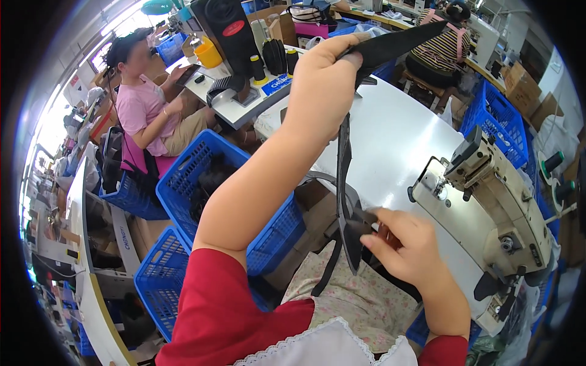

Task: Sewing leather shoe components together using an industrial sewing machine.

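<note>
L hand (323, 79): raised, thumb + fingers clamped on the long black flat workpiece, leather-like or fabric (403, 44), near its top. R hand (409, 244): thumb + index curled at the workpiece's lower end, tips a bit apart w/ dark material at/between them; blurred, can't tell if it's a firm pinch.

Key relation: lower end is immediately L of the R fingertips, so R is the nearer hand there; L owns the top. Long axis of the hanging part runs approx. vert. in view, L hand down to R hand; upper part angles off up-right past L thumb. Can't tell if it's 1 pc or several joined. A thin black strap (328, 268) dangles below, over the pale floral cloth on the lap (336, 293).

Further out: glossy white tabletop (390, 137) beyond/right of the hanging part; cream metal sewing machine (503, 210) right of R hand, well apart from the workpiece. Blue perforated plastic crate (210, 141) on the far side of L forearm.
</note>
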The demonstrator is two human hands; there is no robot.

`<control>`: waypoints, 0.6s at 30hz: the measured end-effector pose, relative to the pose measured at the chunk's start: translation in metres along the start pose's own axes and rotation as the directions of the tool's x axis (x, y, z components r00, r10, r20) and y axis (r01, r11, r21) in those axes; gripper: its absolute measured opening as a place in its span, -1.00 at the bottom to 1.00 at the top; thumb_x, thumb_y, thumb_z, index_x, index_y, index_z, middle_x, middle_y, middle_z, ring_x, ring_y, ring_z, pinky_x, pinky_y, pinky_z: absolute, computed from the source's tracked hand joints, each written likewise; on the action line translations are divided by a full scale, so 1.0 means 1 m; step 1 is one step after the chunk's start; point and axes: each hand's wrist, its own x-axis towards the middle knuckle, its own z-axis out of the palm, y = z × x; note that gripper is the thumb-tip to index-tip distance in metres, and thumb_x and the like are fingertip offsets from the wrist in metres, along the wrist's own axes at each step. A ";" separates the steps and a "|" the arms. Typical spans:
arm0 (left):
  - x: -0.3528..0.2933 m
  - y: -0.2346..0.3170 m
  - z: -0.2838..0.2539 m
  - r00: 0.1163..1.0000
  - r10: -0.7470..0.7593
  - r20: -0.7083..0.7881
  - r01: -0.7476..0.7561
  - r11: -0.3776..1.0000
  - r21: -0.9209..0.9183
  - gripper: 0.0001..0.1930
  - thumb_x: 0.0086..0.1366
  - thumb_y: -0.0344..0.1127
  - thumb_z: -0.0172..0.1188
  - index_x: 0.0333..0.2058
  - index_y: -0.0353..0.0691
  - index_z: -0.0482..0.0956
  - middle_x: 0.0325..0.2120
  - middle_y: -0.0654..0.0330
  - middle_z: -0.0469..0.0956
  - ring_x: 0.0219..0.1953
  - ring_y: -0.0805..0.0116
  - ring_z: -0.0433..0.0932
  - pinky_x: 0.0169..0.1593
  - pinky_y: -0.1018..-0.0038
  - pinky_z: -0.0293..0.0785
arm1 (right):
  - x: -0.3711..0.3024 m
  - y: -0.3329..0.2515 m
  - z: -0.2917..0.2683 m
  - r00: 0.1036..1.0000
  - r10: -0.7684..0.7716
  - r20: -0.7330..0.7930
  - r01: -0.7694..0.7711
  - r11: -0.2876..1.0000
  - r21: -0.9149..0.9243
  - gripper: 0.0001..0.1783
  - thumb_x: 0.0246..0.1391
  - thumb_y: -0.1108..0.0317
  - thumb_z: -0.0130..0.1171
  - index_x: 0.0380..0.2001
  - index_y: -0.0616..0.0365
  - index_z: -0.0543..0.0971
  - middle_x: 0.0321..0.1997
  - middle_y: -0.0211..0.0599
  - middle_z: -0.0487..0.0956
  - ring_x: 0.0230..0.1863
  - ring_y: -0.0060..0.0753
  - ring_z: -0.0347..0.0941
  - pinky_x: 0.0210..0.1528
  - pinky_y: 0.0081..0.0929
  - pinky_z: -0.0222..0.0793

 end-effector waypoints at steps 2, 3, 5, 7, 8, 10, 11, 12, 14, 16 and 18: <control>0.000 -0.001 0.001 1.000 -0.006 0.008 0.006 1.000 -0.020 -0.68 0.31 -0.52 -0.01 0.00 -0.41 0.56 -0.24 0.08 0.64 -0.26 0.37 0.64 -0.18 0.54 0.56 | -0.005 -0.001 0.000 0.983 0.137 0.123 -0.151 0.982 0.116 -0.61 -0.03 0.29 0.41 -0.19 0.32 0.59 -0.60 -0.28 0.50 -0.59 -0.42 0.43 -0.52 -0.51 0.30; 0.000 -0.002 0.002 1.000 -0.001 0.000 0.001 1.000 0.002 -0.69 0.31 -0.52 -0.01 -0.01 -0.41 0.56 -0.25 0.08 0.64 -0.27 0.37 0.64 -0.19 0.53 0.56 | -0.007 0.000 0.001 0.933 0.257 0.253 -0.313 0.926 0.211 -0.61 0.00 0.26 0.40 -0.20 0.32 0.59 -0.60 -0.27 0.50 -0.59 -0.45 0.41 -0.50 -0.52 0.31; -0.001 -0.003 0.003 1.000 0.002 -0.008 -0.002 1.000 0.023 -0.69 0.31 -0.52 -0.02 -0.02 -0.41 0.56 -0.25 0.08 0.64 -0.29 0.37 0.64 -0.20 0.53 0.56 | -0.010 0.010 0.009 0.899 0.326 0.293 -0.399 0.885 0.240 -0.60 0.02 0.22 0.40 -0.21 0.33 0.58 -0.62 -0.35 0.44 -0.57 -0.57 0.32 -0.48 -0.52 0.27; -0.001 -0.003 0.003 1.000 0.016 -0.010 -0.016 1.000 0.020 -0.69 0.31 -0.52 -0.03 -0.02 -0.41 0.56 -0.26 0.08 0.63 -0.32 0.38 0.63 -0.23 0.54 0.55 | -0.011 0.021 0.017 0.851 0.412 0.327 -0.512 0.789 0.339 -0.57 0.05 0.16 0.39 -0.20 0.34 0.57 -0.61 -0.45 0.38 -0.54 -0.66 0.25 -0.46 -0.59 0.22; -0.001 -0.004 0.003 1.000 0.014 -0.012 -0.014 1.000 0.020 -0.69 0.31 -0.52 -0.03 -0.02 -0.41 0.56 -0.26 0.08 0.63 -0.32 0.38 0.63 -0.23 0.54 0.55 | -0.011 0.023 0.019 0.850 0.413 0.328 -0.514 0.788 0.339 -0.57 0.05 0.16 0.39 -0.20 0.34 0.57 -0.61 -0.45 0.38 -0.54 -0.66 0.25 -0.46 -0.59 0.22; 0.000 -0.005 0.003 1.000 -0.016 -0.003 0.016 1.000 0.002 -0.69 0.31 -0.52 -0.04 -0.01 -0.41 0.56 -0.27 0.08 0.63 -0.33 0.40 0.63 -0.25 0.54 0.54 | -0.009 0.024 0.025 0.833 0.423 0.358 -0.551 0.694 0.463 -0.56 0.08 0.14 0.39 -0.20 0.34 0.57 -0.59 -0.53 0.33 -0.51 -0.70 0.19 -0.44 -0.61 0.17; 0.000 -0.005 0.003 1.000 -0.017 -0.003 0.017 1.000 0.002 -0.69 0.31 -0.52 -0.04 -0.01 -0.41 0.56 -0.27 0.08 0.63 -0.33 0.40 0.63 -0.25 0.54 0.54 | -0.008 0.024 0.027 0.832 0.423 0.359 -0.552 0.694 0.463 -0.56 0.08 0.14 0.39 -0.20 0.34 0.57 -0.59 -0.53 0.33 -0.51 -0.70 0.19 -0.44 -0.61 0.17; 0.000 -0.005 0.003 1.000 0.001 -0.004 -0.001 1.000 0.028 -0.68 0.31 -0.53 -0.04 -0.01 -0.41 0.56 -0.27 0.09 0.63 -0.33 0.40 0.63 -0.26 0.54 0.54 | -0.006 0.024 0.028 0.842 0.409 0.351 -0.538 0.676 0.504 -0.57 0.09 0.16 0.38 -0.19 0.34 0.57 -0.58 -0.54 0.35 -0.51 -0.70 0.19 -0.44 -0.61 0.17; 0.000 -0.004 0.002 1.000 0.020 -0.005 -0.020 0.999 0.051 -0.68 0.31 -0.53 -0.05 -0.01 -0.41 0.56 -0.28 0.09 0.64 -0.33 0.41 0.62 -0.26 0.54 0.54 | -0.005 0.026 0.032 0.852 0.397 0.343 -0.524 0.657 0.542 -0.59 0.10 0.17 0.37 -0.19 0.34 0.57 -0.56 -0.56 0.36 -0.50 -0.70 0.20 -0.44 -0.62 0.17; 0.000 -0.003 0.000 1.000 -0.012 0.003 0.012 1.000 0.009 -0.69 0.31 -0.53 -0.05 -0.02 -0.40 0.56 -0.28 0.10 0.64 -0.33 0.42 0.62 -0.27 0.55 0.54 | -0.004 0.027 0.036 0.868 0.359 0.343 -0.495 0.676 0.546 -0.63 0.13 0.21 0.35 -0.19 0.33 0.58 -0.54 -0.56 0.39 -0.50 -0.72 0.20 -0.45 -0.63 0.15; -0.001 -0.003 0.000 1.000 -0.009 -0.013 0.009 1.000 0.007 -0.69 0.32 -0.52 -0.04 -0.03 -0.40 0.56 -0.28 0.11 0.64 -0.32 0.43 0.62 -0.26 0.56 0.54 | -0.005 0.026 0.035 0.853 0.386 0.351 -0.521 0.641 0.563 -0.64 0.13 0.22 0.35 -0.18 0.32 0.59 -0.53 -0.57 0.41 -0.50 -0.73 0.23 -0.45 -0.64 0.16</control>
